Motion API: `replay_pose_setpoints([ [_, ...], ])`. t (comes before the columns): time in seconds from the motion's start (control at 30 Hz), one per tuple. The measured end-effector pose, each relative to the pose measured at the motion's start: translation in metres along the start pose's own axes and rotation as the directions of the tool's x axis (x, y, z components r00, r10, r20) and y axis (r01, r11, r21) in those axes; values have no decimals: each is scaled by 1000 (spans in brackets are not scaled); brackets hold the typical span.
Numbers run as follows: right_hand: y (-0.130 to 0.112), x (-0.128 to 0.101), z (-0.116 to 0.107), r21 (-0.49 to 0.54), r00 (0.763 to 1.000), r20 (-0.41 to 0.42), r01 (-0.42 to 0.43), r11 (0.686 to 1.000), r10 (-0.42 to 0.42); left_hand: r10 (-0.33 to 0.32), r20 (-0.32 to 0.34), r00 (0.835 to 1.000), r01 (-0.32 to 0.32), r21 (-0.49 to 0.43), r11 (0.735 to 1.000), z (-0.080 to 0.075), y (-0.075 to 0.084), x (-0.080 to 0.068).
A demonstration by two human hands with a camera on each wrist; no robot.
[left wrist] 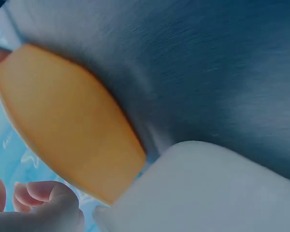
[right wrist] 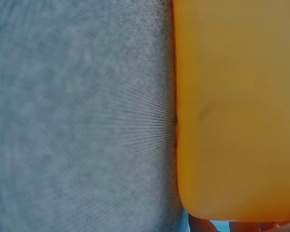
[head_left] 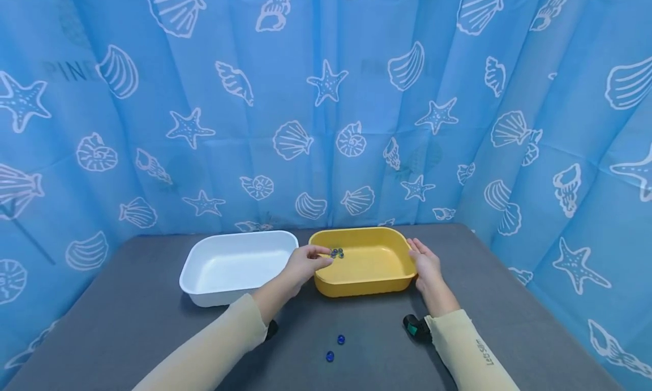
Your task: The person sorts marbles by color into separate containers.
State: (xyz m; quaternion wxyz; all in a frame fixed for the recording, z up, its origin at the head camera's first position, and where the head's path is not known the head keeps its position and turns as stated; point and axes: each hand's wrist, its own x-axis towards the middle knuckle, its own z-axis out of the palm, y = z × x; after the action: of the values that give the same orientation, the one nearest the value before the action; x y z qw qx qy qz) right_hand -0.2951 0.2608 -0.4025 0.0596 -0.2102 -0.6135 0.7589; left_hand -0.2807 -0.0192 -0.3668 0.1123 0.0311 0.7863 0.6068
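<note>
Small dark-blue glass beads (head_left: 337, 253) are being pinched by the curled fingers of the left hand (head_left: 304, 263) just over the yellow plastic tray (head_left: 374, 279) on the grey bench (head_left: 509, 323), steadied by the relaxed right hand (head_left: 427, 264), and are best released low.

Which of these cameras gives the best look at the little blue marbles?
The head view: two blue marbles lie on the grey table, and more sit inside the yellow tray by the left hand. Both wrist views show only tray walls and table, no marbles.
</note>
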Motion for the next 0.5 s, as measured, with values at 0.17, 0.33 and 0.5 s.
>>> replay_pose_setpoints([
  [0.17,1,2,-1,2,1000,0,-1,1000,1,61,15,998,-61,40,997,-10,-16,-20],
  [0.33,1,1,-1,12,1000,7,-17,1000,17,141,60,988,-145,57,988,-19,-29,-41],
  [0.5,1,1,0,7,1000,8,-12,1000,12,184,174,968,-203,104,974,-27,-36,-56],
])
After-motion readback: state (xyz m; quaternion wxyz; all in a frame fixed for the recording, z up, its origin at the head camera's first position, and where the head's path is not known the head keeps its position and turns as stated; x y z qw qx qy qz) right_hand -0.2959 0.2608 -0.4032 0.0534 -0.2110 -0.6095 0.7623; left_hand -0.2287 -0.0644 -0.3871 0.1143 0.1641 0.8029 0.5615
